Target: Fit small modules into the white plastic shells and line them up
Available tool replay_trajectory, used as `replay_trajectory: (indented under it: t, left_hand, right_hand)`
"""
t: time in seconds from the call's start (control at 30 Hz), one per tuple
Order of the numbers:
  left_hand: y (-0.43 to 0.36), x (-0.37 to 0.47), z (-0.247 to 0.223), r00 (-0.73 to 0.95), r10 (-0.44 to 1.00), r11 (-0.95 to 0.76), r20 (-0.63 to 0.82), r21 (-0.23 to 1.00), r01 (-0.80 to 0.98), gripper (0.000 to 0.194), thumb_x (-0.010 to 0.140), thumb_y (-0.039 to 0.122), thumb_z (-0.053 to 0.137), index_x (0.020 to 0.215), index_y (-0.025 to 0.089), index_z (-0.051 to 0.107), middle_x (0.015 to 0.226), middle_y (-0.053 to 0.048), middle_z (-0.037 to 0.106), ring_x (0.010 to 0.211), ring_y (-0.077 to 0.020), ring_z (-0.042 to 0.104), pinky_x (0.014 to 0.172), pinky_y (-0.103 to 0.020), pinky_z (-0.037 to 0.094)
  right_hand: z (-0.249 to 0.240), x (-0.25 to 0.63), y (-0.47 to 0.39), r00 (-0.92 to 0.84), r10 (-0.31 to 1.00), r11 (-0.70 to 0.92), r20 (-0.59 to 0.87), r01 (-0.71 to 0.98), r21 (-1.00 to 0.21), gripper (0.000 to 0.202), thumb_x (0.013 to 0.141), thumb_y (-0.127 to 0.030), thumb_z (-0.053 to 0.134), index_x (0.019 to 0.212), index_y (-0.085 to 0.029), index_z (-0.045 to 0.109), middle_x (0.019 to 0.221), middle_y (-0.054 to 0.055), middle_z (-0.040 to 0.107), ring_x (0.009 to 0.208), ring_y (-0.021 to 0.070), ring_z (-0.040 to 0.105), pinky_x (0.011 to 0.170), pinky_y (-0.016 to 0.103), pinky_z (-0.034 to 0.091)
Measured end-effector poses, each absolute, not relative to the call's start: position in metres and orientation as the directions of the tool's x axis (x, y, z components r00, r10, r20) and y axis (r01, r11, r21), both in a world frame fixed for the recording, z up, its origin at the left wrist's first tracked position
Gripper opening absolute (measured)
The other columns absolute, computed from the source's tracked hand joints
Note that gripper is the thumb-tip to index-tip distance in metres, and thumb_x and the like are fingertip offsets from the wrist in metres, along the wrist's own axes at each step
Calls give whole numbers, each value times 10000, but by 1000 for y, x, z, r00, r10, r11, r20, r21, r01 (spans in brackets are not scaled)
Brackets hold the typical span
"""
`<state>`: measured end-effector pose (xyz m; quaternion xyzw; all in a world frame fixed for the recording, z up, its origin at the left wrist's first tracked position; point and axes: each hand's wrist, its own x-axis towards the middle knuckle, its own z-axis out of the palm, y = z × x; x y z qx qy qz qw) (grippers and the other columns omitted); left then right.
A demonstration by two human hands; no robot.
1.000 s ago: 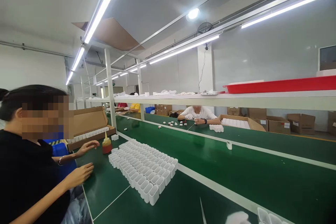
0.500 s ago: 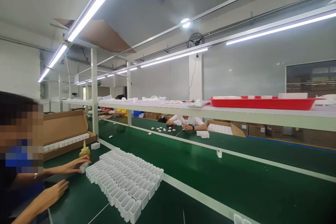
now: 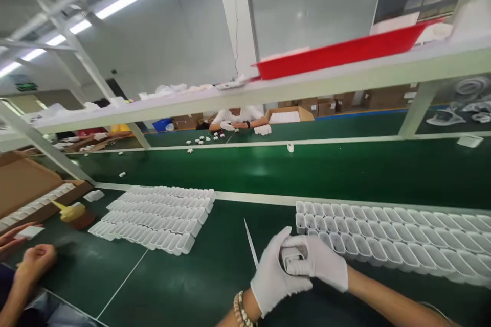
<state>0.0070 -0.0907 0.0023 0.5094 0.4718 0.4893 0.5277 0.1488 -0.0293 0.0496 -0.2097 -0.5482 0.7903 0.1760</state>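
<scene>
My left hand (image 3: 274,276), in a white glove with a beaded bracelet at its wrist, curls around a small white plastic container (image 3: 293,254). My right hand (image 3: 322,261), also gloved in white, closes on the same container from the other side. The fingers cover most of it. A thin white pointed strip (image 3: 250,240) shows just beyond my left hand; its lower end is hidden. To the right of my hands stand rows of open white containers (image 3: 387,250), the front row close to my right hand.
Another block of white containers (image 3: 153,214) stands to the left. A co-worker's hands (image 3: 36,260) are at the far left, near a yellow-tipped bottle (image 3: 76,213) and a cardboard box (image 3: 26,184). A shelf (image 3: 199,104) carrying a red tray (image 3: 337,53) crosses above the green table.
My view has swung down and to the right. Both my gloved hands, holding a container, and the right-hand rows are now visible. The co-worker at left now holds a white piece raised off the table.
</scene>
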Motion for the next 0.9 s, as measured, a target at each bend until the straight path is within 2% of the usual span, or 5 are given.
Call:
replay_trajectory:
  t: [0.17, 0.37, 0.53, 0.73, 0.9]
  left_hand:
    - [-93, 4, -3, -95, 992, -74, 88, 987, 141, 261, 801, 300, 693, 1057, 247, 699, 1133, -84, 617, 1060, -256, 620, 928, -392, 533]
    - [-93, 0, -3, 20, 996, -91, 89, 979, 180, 333, 721, 297, 767, 1048, 268, 711, 1103, -67, 648, 834, -221, 679, 692, -330, 591]
    - [-92, 1, -7, 47, 984, -176, 170, 963, 205, 355, 640, 297, 835, 982, 289, 739, 1127, -56, 664, 1036, -276, 637, 878, -389, 554]
    - [-88, -3, -1, -49, 987, -145, 150, 985, 92, 393, 630, 327, 851, 992, 219, 743, 1224, -86, 641, 1112, -278, 611, 976, -378, 496]
    - [-92, 0, 7, -66, 997, 42, -37, 996, 73, 334, 660, 227, 804, 982, 173, 733, 919, -46, 730, 830, -202, 670, 755, -282, 539]
  right_hand:
    - [44, 151, -24, -867, 484, -139, -114, 53, -989, 166, 587, -109, 732, 733, -165, 677, 606, -78, 595, 576, 96, 517, 546, 207, 369]
    - [44, 154, -22, -874, 451, -100, -183, 155, -983, 45, 702, -203, 623, 725, -177, 653, 640, -45, 631, 540, 106, 539, 523, 217, 399]
    - [43, 153, -21, -880, 438, -104, -182, 151, -983, 84, 708, -265, 650, 715, -181, 642, 628, -48, 577, 574, 125, 538, 565, 244, 426]
    - [49, 161, -20, -731, 673, 181, -114, 313, -932, 845, 475, -446, 868, 1213, -206, 536, 915, 33, 608, 785, 237, 573, 745, 387, 476]
    - [52, 164, -33, -650, 759, 490, 24, 548, -678, 404, 617, -460, 797, 875, -217, 602, 774, 18, 566, 682, 208, 533, 632, 354, 438]
